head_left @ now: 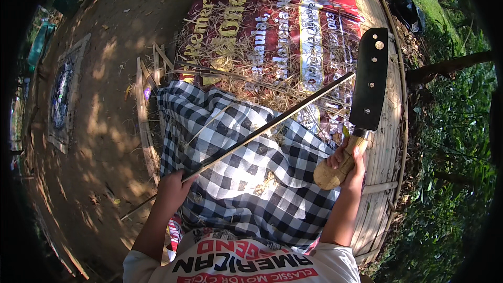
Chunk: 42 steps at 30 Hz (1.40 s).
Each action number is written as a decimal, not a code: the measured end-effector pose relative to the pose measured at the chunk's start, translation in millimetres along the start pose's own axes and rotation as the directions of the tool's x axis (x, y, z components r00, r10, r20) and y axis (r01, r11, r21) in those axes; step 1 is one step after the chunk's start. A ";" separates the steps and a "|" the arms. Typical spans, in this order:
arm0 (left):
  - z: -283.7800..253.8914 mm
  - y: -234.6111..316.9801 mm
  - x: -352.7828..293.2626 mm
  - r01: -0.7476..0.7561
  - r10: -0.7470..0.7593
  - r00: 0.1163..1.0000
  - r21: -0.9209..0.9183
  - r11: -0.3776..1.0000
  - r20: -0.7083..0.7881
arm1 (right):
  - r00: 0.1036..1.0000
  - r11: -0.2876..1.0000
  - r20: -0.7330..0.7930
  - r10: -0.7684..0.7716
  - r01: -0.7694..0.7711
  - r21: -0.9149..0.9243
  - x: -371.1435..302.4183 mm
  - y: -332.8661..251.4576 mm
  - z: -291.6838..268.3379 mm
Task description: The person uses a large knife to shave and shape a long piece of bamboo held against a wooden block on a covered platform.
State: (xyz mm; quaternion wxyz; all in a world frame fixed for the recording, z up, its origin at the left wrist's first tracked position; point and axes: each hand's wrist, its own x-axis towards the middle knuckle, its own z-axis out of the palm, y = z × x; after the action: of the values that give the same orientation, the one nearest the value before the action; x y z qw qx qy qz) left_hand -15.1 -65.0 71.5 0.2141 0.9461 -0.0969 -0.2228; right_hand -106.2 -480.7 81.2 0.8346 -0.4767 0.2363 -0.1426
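Note:
My left hand [174, 188] is closed around a long, thin split-bamboo strip [267, 127], dark on one side and pale on the other. The strip slants up to the right across my lap, and its lower end sticks out below my fist. Wrapped round a pale wooden handle, the fingers of my right hand [352, 165] hold a cleaver [370, 81]. Its broad black blade has several holes and points away from me, just right of the strip's far tip. A black-and-white checked cloth [230, 141] covers my lap, with some shavings on it.
A dark red printed banner [225, 26] strewn with curly shavings lies ahead over a bamboo platform [390, 152]. Several bamboo pieces [144, 120] lie to the left beside bare earth. A framed panel [67, 91] rests farther left. Green plants [456, 141] border the right.

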 end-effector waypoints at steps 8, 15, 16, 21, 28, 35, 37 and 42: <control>8.2 -14.1 16.8 -0.069 0.070 0.998 0.139 0.988 -0.004 | 0.924 0.944 0.317 0.212 -0.278 0.176 -35.7 36.6 3.1; 8.9 -15.0 20.3 -0.083 0.085 0.996 0.154 0.985 -0.005 | 0.894 0.851 0.297 0.337 -0.424 0.310 -42.2 56.7 -6.7; 7.6 -14.1 21.4 -0.077 0.076 0.997 0.143 0.987 0.013 | 0.905 0.882 0.274 0.325 -0.395 0.258 -42.9 54.7 -7.5; 2.7 -11.9 22.5 -0.059 0.055 0.997 0.076 0.995 0.059 | 0.992 0.991 0.012 0.128 -0.128 -0.036 -43.7 33.6 -4.7; 5.4 -18.2 24.9 -0.040 0.039 0.996 0.013 0.999 0.077 | 0.989 0.880 -0.111 -0.096 0.032 -0.475 -52.5 40.8 21.7; 5.3 -23.2 26.9 -0.053 0.051 0.994 0.024 0.998 0.100 | 0.992 0.838 -0.128 -0.004 -0.066 -0.541 -65.0 35.7 22.9; 2.5 -20.4 27.3 -0.099 0.097 0.992 0.025 0.995 0.086 | 0.993 0.818 -0.118 -0.010 -0.060 -0.572 -62.2 20.3 16.2; 5.6 -18.8 26.6 -0.043 0.044 0.994 -0.008 0.999 0.103 | 0.982 0.832 -0.167 -0.094 -0.014 -0.554 -50.8 18.1 18.8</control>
State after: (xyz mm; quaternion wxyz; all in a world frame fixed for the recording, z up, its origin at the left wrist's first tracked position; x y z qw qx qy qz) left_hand 7.5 -57.7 48.4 0.2161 0.9305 -0.1277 -0.2667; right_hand -139.1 -434.3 86.9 0.6321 -0.6868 0.3346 -0.1297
